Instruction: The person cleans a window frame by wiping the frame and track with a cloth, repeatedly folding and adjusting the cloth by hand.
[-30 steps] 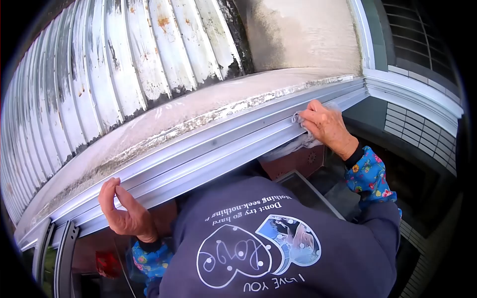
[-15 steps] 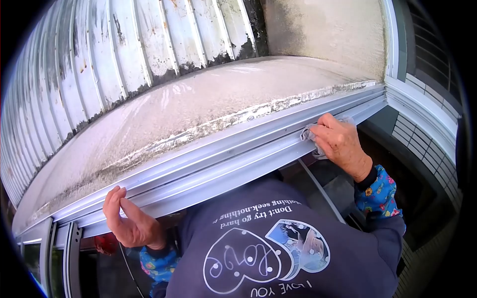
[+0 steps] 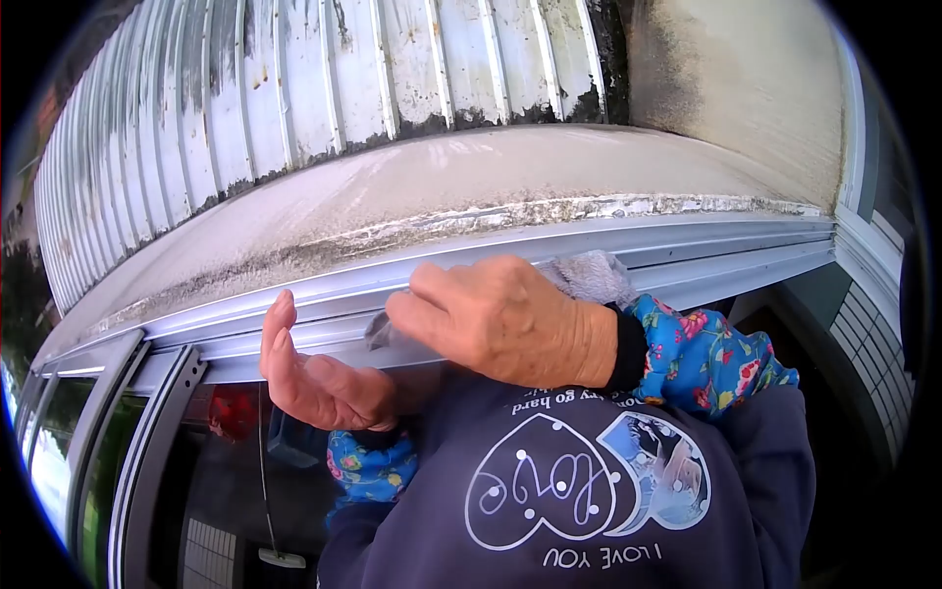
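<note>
My right hand is closed on a grey cloth over the middle of the silver window track. Part of the cloth sticks out behind the hand, and a small end shows by the fingertips. Just left of it, my left hand is held palm up at the track's near edge, fingers apart and slightly curled, with nothing in it. The two hands are close together. Blue floral sleeve covers are on both forearms.
Beyond the track lie a stained concrete ledge and a ribbed metal sheet. Sliding window frames stand at the left, with a red object beside them. A white side frame meets the track at the right.
My right hand has moved left along the track with the cloth, close to my left hand. The view has shifted left, showing more of the window frames.
</note>
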`<state>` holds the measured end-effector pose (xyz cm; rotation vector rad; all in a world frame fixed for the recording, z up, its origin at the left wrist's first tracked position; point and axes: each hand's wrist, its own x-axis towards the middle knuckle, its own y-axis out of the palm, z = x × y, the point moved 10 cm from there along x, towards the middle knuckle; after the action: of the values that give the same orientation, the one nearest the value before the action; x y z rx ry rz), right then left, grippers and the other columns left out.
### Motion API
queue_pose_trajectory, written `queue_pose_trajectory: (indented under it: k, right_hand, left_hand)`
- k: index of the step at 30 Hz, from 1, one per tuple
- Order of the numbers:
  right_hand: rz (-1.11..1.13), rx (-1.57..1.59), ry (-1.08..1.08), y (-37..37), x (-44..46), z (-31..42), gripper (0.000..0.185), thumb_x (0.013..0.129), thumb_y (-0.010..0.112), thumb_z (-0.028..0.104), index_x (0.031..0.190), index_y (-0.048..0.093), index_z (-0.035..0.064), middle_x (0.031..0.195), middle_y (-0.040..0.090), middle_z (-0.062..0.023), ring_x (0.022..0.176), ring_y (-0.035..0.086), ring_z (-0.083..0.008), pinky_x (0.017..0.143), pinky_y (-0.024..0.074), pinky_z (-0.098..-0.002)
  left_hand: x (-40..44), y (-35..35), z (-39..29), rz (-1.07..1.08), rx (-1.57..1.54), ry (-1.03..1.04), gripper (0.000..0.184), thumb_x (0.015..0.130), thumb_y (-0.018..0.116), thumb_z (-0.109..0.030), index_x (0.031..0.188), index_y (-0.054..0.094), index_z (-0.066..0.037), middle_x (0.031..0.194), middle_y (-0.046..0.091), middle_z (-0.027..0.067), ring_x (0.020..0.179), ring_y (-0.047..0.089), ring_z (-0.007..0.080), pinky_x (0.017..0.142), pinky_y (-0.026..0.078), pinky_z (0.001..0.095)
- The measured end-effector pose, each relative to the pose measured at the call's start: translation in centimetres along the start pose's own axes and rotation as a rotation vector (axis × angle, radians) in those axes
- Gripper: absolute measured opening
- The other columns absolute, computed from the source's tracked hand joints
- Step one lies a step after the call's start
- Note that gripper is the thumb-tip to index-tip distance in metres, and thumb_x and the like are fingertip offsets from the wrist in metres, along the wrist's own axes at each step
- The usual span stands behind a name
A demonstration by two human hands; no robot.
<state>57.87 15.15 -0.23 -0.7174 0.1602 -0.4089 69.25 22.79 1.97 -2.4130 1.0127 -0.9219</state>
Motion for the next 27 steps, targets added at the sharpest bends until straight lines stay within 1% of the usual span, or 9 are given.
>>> queue_pose_trajectory:
  k: [4, 6, 10, 11, 15, 17, 19, 23, 27]
  right_hand:
    - [-0.116, -0.043, -0.020, 1.5, 1.7, 1.1, 0.010, 0.077, 0.061, 0.014, 0.082, 0.060, 0.0053, 0.085, 0.052, -0.0100, 0.059, 0.062, -0.0188, 0.048, 0.0494, -0.0315]
    - [-0.091, -0.135, 0.004, 2.6, 2.0, 1.1, 0.011, 0.076, 0.061, 0.014, 0.082, 0.062, 0.0045, 0.085, 0.052, -0.0110, 0.061, 0.062, -0.0195, 0.049, 0.0491, -0.0328]
    - [-0.040, -0.299, 0.064, 1.5, -0.4, 1.3, 0.013, 0.075, 0.061, 0.014, 0.081, 0.064, 0.0031, 0.086, 0.052, -0.0121, 0.062, 0.062, -0.0207, 0.051, 0.0490, -0.0348]
    - [-0.025, -0.302, 0.092, 0.7, -1.8, 0.6, 0.015, 0.076, 0.060, 0.014, 0.086, 0.064, 0.0042, 0.086, 0.053, -0.0117, 0.063, 0.062, -0.0218, 0.054, 0.0491, -0.0350]
    - [-0.029, -0.441, 0.225, -4.0, -9.1, -3.0, 0.017, 0.080, 0.061, 0.013, 0.096, 0.065, 0.0142, 0.083, 0.053, -0.0082, 0.061, 0.062, -0.0211, 0.053, 0.0500, -0.0341]
    - [0.043, -0.551, 0.316, -6.3, -12.5, -4.6, 0.010, 0.083, 0.058, 0.015, 0.090, 0.065, 0.0160, 0.083, 0.053, -0.0091, 0.065, 0.064, -0.0206, 0.053, 0.0505, -0.0326]
    - [0.086, -0.565, 0.441, -8.7, -16.2, -6.9, 0.010, 0.084, 0.059, 0.016, 0.090, 0.066, 0.0177, 0.081, 0.052, -0.0091, 0.064, 0.064, -0.0231, 0.053, 0.0505, -0.0341]
    - [0.060, -0.618, 0.557, -13.5, -23.6, -10.8, 0.012, 0.087, 0.057, 0.017, 0.091, 0.068, 0.0181, 0.079, 0.053, -0.0102, 0.064, 0.063, -0.0273, 0.054, 0.0502, -0.0380]
    - [0.078, -0.653, 0.615, -15.2, -26.2, -12.3, 0.014, 0.088, 0.057, 0.017, 0.091, 0.070, 0.0181, 0.079, 0.055, -0.0096, 0.065, 0.063, -0.0286, 0.054, 0.0502, -0.0393]
  left_hand:
    - [-0.6, -0.5, 0.3, -0.094, -0.100, -0.022, 0.026, 0.100, 0.041, -0.007, 0.121, 0.050, 0.004, 0.116, 0.061, 0.0237, 0.107, 0.060, 0.0324, 0.098, 0.046, 0.0443]
    - [-0.8, -0.4, 0.4, -0.145, -0.171, -0.054, 0.024, 0.099, 0.044, -0.005, 0.119, 0.051, 0.006, 0.115, 0.062, 0.0237, 0.106, 0.060, 0.0309, 0.098, 0.045, 0.0432]
    - [-0.9, -0.1, 1.0, -0.064, -0.144, -0.065, 0.022, 0.097, 0.044, 0.003, 0.117, 0.053, 0.008, 0.110, 0.064, 0.0230, 0.102, 0.062, 0.0287, 0.093, 0.049, 0.0391]
    - [-0.9, 0.0, 1.2, -0.046, -0.144, -0.074, 0.022, 0.097, 0.044, 0.003, 0.117, 0.053, 0.008, 0.110, 0.064, 0.0226, 0.102, 0.062, 0.0282, 0.093, 0.049, 0.0387]
    - [-0.9, 0.2, 1.4, 0.002, -0.166, -0.108, 0.021, 0.099, 0.045, 0.002, 0.116, 0.055, 0.006, 0.109, 0.065, 0.0188, 0.102, 0.061, 0.0254, 0.094, 0.049, 0.0366]
    - [-0.8, 0.5, 1.7, 0.017, -0.185, -0.116, 0.020, 0.099, 0.046, 0.000, 0.116, 0.056, 0.006, 0.109, 0.065, 0.0176, 0.102, 0.061, 0.0247, 0.095, 0.048, 0.0364]
    - [-0.8, 0.6, 1.8, 0.028, -0.188, -0.109, 0.020, 0.100, 0.047, -0.001, 0.117, 0.057, 0.004, 0.108, 0.065, 0.0165, 0.101, 0.061, 0.0233, 0.094, 0.048, 0.0358]
    - [-0.7, 0.8, 1.9, 0.038, -0.169, -0.108, 0.020, 0.100, 0.047, -0.001, 0.116, 0.057, 0.003, 0.106, 0.065, 0.0157, 0.099, 0.061, 0.0221, 0.093, 0.048, 0.0349]
    - [-0.7, 0.8, 2.0, 0.022, -0.151, -0.117, 0.018, 0.100, 0.048, -0.001, 0.115, 0.058, 0.003, 0.104, 0.065, 0.0150, 0.097, 0.061, 0.0217, 0.092, 0.048, 0.0341]
